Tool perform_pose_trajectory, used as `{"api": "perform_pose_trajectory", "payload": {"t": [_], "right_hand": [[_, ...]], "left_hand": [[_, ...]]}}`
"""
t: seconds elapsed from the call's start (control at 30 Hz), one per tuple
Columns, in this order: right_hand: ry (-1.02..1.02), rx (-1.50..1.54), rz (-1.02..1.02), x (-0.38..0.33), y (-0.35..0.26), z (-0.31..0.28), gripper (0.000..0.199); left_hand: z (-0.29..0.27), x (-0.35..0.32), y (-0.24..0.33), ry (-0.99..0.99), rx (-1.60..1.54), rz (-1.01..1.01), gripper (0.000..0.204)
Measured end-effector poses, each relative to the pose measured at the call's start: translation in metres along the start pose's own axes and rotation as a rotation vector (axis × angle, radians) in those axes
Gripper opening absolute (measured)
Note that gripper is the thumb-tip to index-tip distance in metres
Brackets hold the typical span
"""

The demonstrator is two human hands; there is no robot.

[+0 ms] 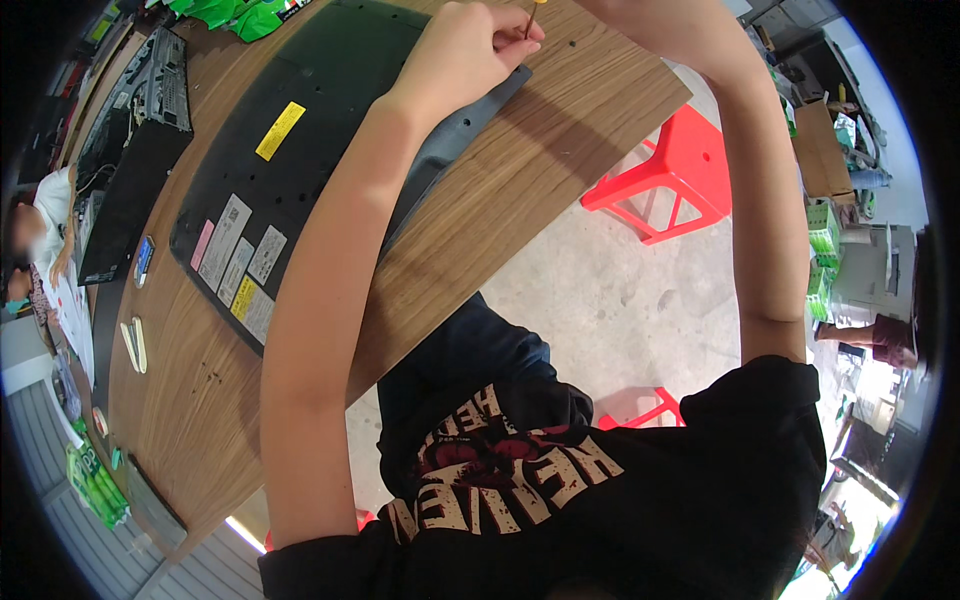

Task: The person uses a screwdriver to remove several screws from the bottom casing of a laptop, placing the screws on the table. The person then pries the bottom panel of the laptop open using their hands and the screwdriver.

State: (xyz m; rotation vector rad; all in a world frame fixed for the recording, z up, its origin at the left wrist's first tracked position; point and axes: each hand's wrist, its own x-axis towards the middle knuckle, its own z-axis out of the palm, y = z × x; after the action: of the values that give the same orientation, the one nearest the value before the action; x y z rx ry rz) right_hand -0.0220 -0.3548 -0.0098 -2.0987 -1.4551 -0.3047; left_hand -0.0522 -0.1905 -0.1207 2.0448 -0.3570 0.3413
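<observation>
A large black panel (330, 110), which looks like the back cover of a monitor or television, lies on the wooden table with labels and screw holes showing. My left hand (465, 55) is over its far right edge. Its fingers are closed in a pinch round the thin shaft of a screwdriver (532, 20), whose yellow end is cut off by the upper edge. My right hand (630, 18) reaches in from the right, near the screwdriver's top. Its fingers lie beyond the picture, so what they hold is hidden.
On the wooden table (540, 130) stand another dark device (130, 190), a small blue item (144, 262) and a pale clip-like tool (133, 345). Green packets (235, 15) lie at the far left. A red stool (680, 165) stands right of the table. Another person (55, 220) sits at the left.
</observation>
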Motion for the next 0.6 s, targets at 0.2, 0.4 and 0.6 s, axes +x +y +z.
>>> {"api": "perform_pose_trajectory", "payload": {"t": [0.2, 0.4, 0.6], "right_hand": [[0.315, -0.164, -0.037, -0.004, 0.002, 0.017, 0.024], [0.092, -0.299, 0.244, -0.005, 0.005, 0.018, 0.021], [0.162, -0.167, 0.089, -0.015, 0.009, 0.028, 0.022]], "left_hand": [[0.003, 0.004, 0.001, 0.064, 0.304, 0.173, 0.017], [0.002, 0.003, 0.009, 0.031, 0.276, 0.052, 0.019], [-0.014, -0.004, 0.025, -0.133, 0.189, -0.088, 0.017]]}}
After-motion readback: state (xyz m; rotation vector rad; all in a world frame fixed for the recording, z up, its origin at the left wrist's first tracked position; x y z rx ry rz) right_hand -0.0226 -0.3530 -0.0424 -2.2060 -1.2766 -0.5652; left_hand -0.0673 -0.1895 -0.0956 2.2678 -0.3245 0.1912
